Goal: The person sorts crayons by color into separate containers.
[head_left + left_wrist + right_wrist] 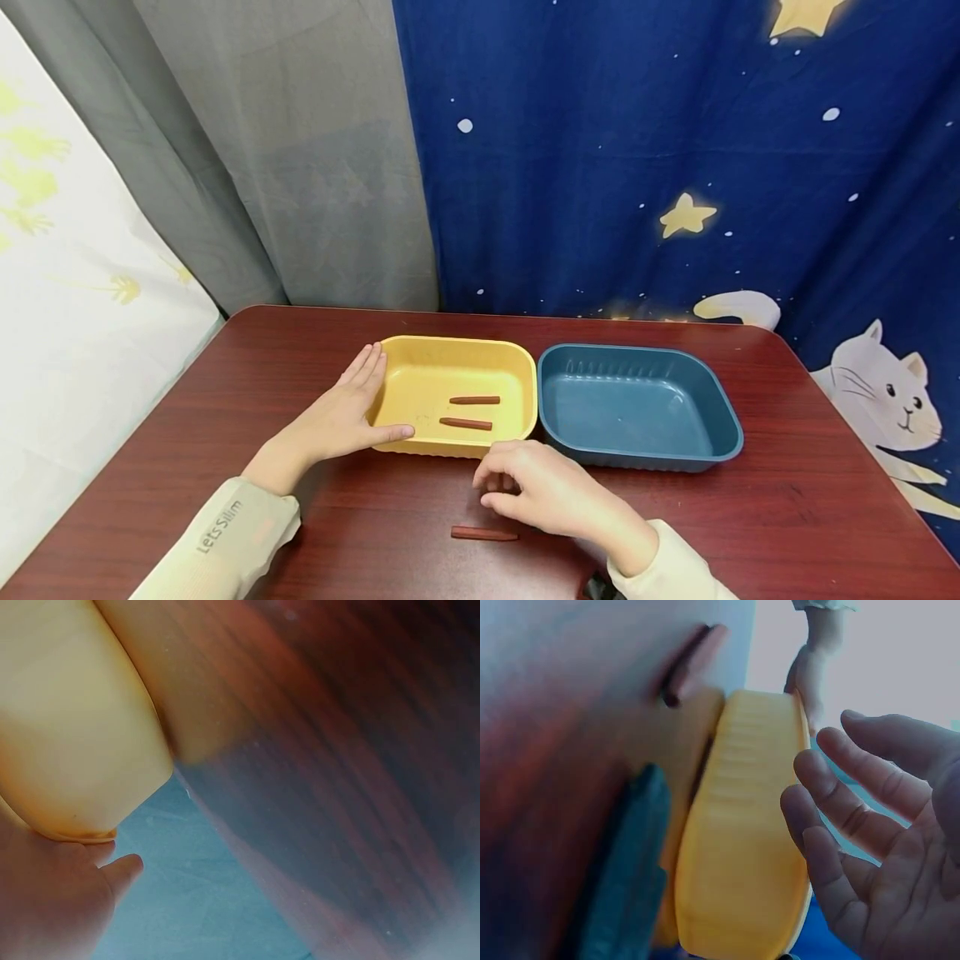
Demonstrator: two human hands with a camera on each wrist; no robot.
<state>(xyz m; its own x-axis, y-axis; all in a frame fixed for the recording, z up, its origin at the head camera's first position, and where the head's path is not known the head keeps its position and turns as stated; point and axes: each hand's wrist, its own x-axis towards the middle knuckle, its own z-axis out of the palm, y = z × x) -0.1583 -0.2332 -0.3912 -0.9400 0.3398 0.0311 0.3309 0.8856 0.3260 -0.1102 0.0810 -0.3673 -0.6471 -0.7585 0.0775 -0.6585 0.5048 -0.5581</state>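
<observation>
Against the yellow tray (412, 387) — left hand (339, 420), fingers (364, 367) straight.

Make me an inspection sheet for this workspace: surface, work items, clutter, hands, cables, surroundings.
Surface: red-brown tabletop, wood-grained.
Work items: yellow bin holds a rear stick and a front stick; a third stick lies on the tabletop; blue bin stands to the yellow bin's right.
Clutter: black object by the right sleeve, too cut off to identify.
Left hand: rests on the yellow bin's left end, thumb at the front rim.
Right hand: near the yellow bin's front, fingers loosely curled, holding nothing.
Cables: nothing seen.
Surroundings: grey curtain, blue starry curtain, white patterned fabric.
</observation>
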